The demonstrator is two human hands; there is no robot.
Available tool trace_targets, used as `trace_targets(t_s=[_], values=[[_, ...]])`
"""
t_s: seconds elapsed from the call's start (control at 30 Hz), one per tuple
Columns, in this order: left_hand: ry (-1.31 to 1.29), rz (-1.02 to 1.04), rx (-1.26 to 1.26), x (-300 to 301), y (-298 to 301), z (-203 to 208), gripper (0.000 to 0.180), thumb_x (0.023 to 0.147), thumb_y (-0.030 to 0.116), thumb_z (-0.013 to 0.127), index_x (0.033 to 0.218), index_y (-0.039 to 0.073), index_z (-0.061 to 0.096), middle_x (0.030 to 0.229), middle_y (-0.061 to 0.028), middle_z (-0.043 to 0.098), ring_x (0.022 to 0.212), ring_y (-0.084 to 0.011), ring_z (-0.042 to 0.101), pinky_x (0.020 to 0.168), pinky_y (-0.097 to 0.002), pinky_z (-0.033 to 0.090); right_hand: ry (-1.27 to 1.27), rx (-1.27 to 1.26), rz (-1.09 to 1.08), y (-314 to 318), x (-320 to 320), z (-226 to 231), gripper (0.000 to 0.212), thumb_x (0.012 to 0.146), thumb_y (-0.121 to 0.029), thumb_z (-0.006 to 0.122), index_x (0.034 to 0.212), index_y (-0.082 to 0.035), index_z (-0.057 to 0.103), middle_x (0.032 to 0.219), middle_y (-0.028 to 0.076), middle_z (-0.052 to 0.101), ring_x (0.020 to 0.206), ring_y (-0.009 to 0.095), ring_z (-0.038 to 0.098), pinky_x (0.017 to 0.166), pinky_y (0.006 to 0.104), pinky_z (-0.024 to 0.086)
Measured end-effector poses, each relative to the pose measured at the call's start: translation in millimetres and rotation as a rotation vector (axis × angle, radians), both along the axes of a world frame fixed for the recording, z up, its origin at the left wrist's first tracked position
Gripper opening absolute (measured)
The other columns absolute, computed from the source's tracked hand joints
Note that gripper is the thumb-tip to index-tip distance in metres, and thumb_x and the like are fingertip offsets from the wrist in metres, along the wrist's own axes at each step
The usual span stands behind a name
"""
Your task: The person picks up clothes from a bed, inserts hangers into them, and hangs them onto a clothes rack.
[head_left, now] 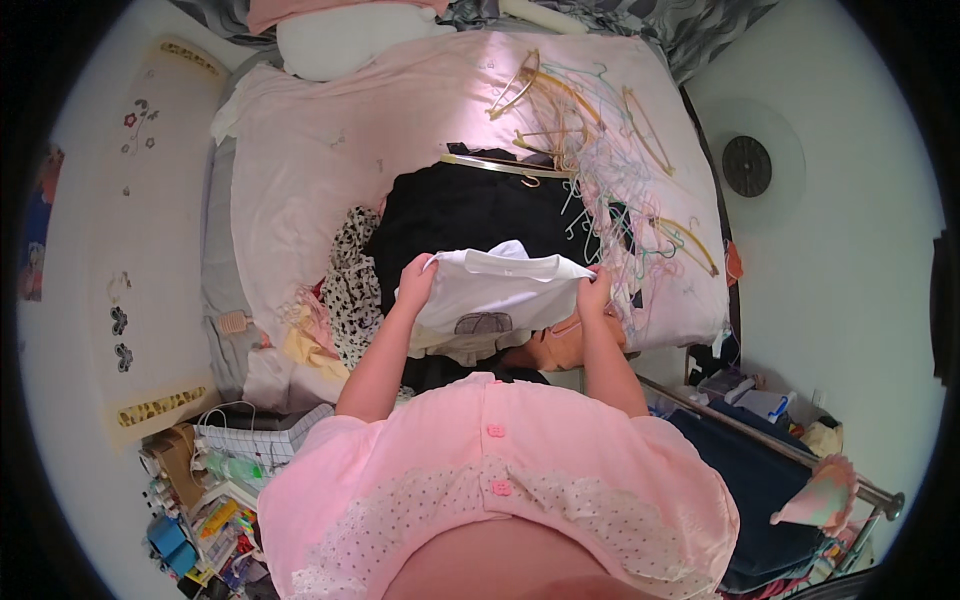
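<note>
A white T-shirt with a dark printed picture low on its front is stretched between my two hands, its neckline at the top. My left hand grips one shoulder of it, fingers closed on the cloth. At the other shoulder my right hand is closed in the same way. Just beyond the shirt, a black garment lies spread on the bed, with a gold-coloured hanger along its far edge. To its left lies a white cloth with black spots.
A pink-sheeted bed fills the middle. Many tangled hangers cover its right side. An orange cloth lies near my right forearm. A metal clothes rail stands at lower right; a checked basket and cluttered shelf items are at lower left.
</note>
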State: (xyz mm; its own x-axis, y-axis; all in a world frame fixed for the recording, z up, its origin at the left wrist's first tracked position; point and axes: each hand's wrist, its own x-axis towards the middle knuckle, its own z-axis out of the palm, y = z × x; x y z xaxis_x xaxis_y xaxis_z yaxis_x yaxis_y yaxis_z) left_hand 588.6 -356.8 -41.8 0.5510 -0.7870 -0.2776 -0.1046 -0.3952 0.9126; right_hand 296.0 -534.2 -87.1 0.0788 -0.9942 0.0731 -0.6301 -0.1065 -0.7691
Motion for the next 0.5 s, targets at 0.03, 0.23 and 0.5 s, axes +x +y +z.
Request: trace_targets(t_s=[0.03,0.23,0.5], values=[[0.0,0.006,-0.001,-8.0,-6.8,6.7,0.016,0.084,0.016,0.048,0.086,0.001,0.056,0.069,-0.0022,0.053,0.066,-0.0107,0.048,0.062,-0.0257,0.039,0.019,-0.052,-0.031,-8.5,-6.7,-1.1,0.014,0.067,0.0,0.054,0.08,-0.003,0.052,0.082,0.014,0.051,0.076,0.027,0.051,0.069,0.0332,0.041],[-0.071,0.094,-0.039,-38.8,-42.2,-6.0,0.018,0.084,0.017,0.047,0.087,0.0,0.054,0.075,-0.0081,0.056,0.072,-0.0154,0.053,0.067,-0.0287,0.041,-0.073,-0.065,0.015,-63.2,-26.6,8.3,0.015,0.066,0.003,0.051,0.081,-0.002,0.051,0.081,0.013,0.051,0.075,0.026,0.049,0.069,0.0311,0.04],[0.22,0.413,-0.073,-72.4,-88.8,-13.2,0.018,0.086,0.018,0.043,0.092,0.005,0.054,0.078,-0.0014,0.053,0.073,-0.0107,0.048,0.067,-0.0258,0.039,-0.065,-0.037,0.142,-106.9,-34.5,11.7,0.014,0.067,-0.002,0.053,0.081,0.0,0.052,0.079,0.014,0.052,0.075,0.027,0.052,0.067,0.0334,0.042]])
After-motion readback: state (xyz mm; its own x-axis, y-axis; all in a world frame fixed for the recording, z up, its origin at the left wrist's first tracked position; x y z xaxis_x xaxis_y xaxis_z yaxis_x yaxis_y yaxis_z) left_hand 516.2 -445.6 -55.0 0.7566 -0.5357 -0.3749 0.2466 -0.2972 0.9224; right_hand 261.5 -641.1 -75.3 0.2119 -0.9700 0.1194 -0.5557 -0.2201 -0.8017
